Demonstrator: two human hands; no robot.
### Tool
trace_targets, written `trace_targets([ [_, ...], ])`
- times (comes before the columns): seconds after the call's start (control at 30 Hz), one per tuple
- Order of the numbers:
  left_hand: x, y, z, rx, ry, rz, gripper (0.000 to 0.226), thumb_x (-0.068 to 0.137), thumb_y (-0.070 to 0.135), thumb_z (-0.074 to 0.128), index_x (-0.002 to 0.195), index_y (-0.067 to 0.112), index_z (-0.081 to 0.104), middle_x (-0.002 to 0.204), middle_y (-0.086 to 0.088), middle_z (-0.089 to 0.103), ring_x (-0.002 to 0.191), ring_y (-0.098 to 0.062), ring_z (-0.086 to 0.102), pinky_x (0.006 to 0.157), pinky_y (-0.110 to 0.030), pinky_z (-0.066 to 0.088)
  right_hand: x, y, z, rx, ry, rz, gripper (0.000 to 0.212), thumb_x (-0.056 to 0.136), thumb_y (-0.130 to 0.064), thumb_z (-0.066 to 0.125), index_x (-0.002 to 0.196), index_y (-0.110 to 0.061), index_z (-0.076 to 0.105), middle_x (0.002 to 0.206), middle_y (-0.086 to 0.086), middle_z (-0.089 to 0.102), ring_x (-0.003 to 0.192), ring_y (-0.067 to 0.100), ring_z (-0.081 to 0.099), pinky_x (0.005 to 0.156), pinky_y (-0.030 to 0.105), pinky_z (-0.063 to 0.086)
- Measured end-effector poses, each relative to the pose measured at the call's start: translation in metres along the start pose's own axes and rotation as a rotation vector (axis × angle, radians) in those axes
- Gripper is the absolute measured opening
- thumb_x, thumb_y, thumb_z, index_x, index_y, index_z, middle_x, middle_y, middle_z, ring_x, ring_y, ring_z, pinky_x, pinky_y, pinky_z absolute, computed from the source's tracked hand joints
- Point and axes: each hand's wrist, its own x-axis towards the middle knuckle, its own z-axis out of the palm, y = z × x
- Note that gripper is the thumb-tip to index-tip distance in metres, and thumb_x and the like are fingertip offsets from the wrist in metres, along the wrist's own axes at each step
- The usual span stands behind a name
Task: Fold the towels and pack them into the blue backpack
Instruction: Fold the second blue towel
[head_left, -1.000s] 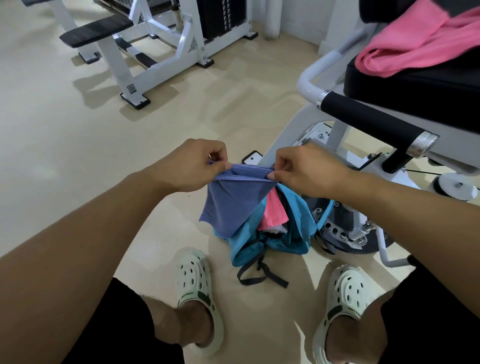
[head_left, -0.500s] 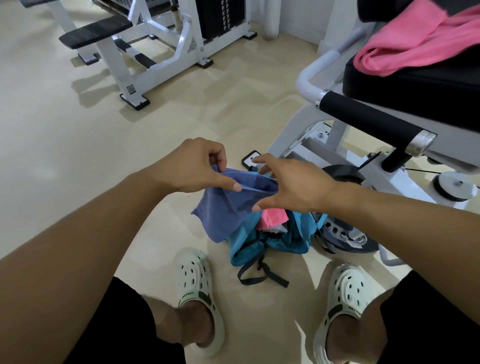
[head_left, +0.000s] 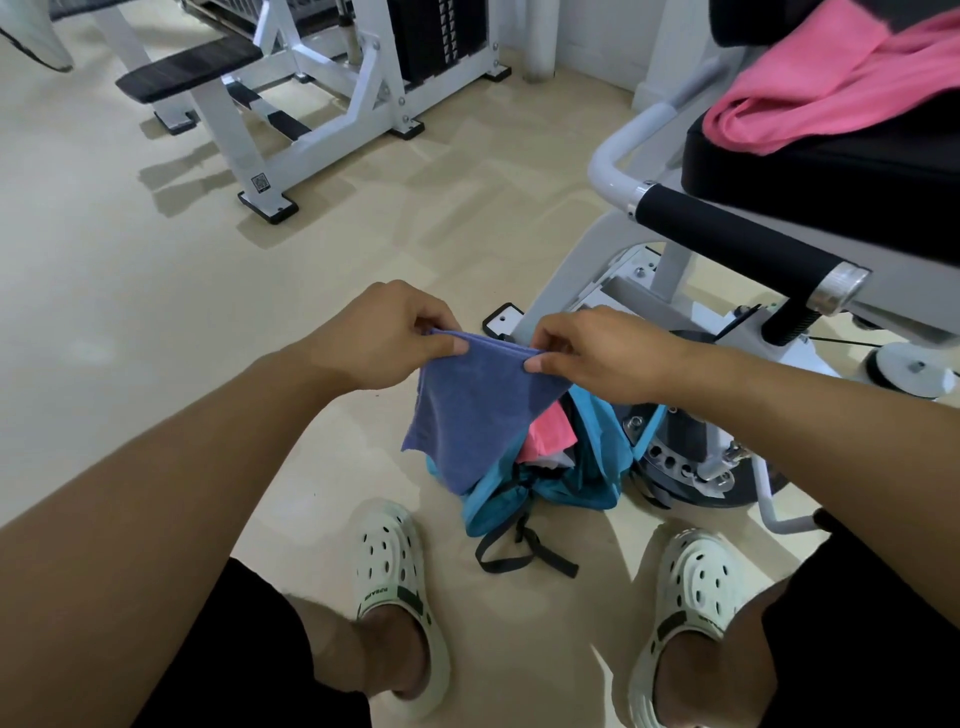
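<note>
Pinching the folded top edge of the purple towel (head_left: 475, 410), left hand (head_left: 387, 335) at its 9 o'clock corner, right hand (head_left: 597, 356) at its 3 o'clock corner; both closed on the cloth w/ thumb and fingers. Towel hangs in the air right over the blue backpack (head_left: 587, 462), which sits slumped on the floor (head_left: 156, 291) btwn the two white clogs (head_left: 402, 587).

Risks, my read:
- Lower edge hangs uneven, one corner trailing toward 8 o'clock, so the fold could skew or open if either pinch slips.
- Bag mouth looks soft and partly filled w/ a pink towel (head_left: 548, 436); dropping in w/o holding it open may catch the rim and spill onto the floor.
- Black strap (head_left: 519, 551) lies loose near the feet, a snag risk.

Room: gym, pale beige floor. White weight machine (head_left: 322, 98) at 11 o'clock. Black padded seat (head_left: 831, 176) at 2 o'clock carries another pink towel (head_left: 831, 88), unfolded as far as I can tell.
</note>
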Motion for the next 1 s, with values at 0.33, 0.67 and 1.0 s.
trace_targets([
  [0.33, -0.006, 0.030, 0.005, -0.252, -0.041, 0.110, 0.037, 0.062, 0.009, 0.095, 0.086, 0.014, 0.067, 0.071, 0.000, 0.065, 0.055, 0.000, 0.052, 0.057, -0.012, 0.043, -0.009, -0.032, 0.008, 0.095, 0.155, -0.182, 0.026, 0.090, -0.052, 0.067, 0.084, -0.030, 0.057, 0.062, -0.008, 0.053, 0.061, 0.010, 0.050, 0.056, 0.036, 0.039],
  [0.67, 0.003, 0.016, 0.025, -0.071, -0.223, 0.101, 0.031, 0.071, 0.027, 0.092, 0.084, 0.012, 0.068, 0.080, -0.005, 0.067, 0.073, -0.020, 0.059, 0.070, -0.038, 0.050, -0.016, -0.027, -0.012, 0.301, 0.058, -0.219, 0.014, 0.091, -0.026, 0.075, 0.093, -0.018, 0.063, 0.079, -0.004, 0.064, 0.072, 0.007, 0.055, 0.062, 0.017, 0.041],
  [1.0, 0.008, 0.017, 0.026, -0.082, -0.214, 0.124, 0.045, 0.066, 0.038, 0.093, 0.087, 0.010, 0.064, 0.079, -0.010, 0.065, 0.069, -0.017, 0.059, 0.063, -0.035, 0.047, -0.021, -0.029, -0.008, 0.343, 0.087, -0.192, 0.031, 0.095, -0.040, 0.067, 0.081, -0.017, 0.052, 0.068, -0.002, 0.053, 0.063, 0.008, 0.046, 0.060, 0.023, 0.037],
])
